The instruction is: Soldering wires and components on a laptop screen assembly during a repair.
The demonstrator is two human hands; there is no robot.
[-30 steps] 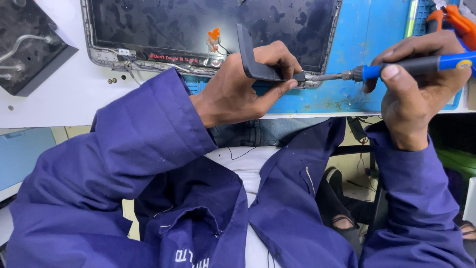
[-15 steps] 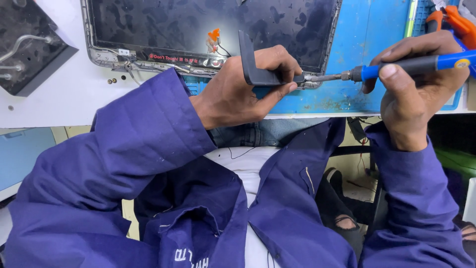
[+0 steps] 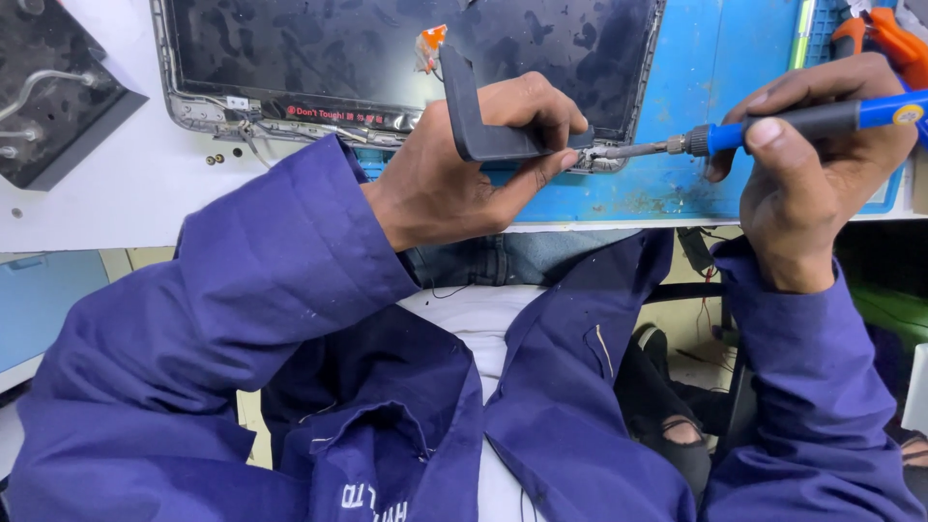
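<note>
Left hand (image 3: 464, 179) gripping a dark grey L-shaped plastic bracket (image 3: 483, 126) at the laptop screen panel's (image 3: 387, 58) lower edge, right hand (image 3: 812, 184) fingers wrapped around a blue-handled screwdriver (image 3: 764, 130) (tip at the bracket's corner), over a blue work mat (image 3: 706, 68).

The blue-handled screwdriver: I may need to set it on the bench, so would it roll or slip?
The screwdriver has a round, slim handle, so it would probably roll on the blue mat. The right hand holds it easily, so it is likely light. Its dark grip probably resists slipping.

Left hand (image 3: 464, 164) and right hand (image 3: 822, 164) clenched (sleeved forearms extended)
</note>
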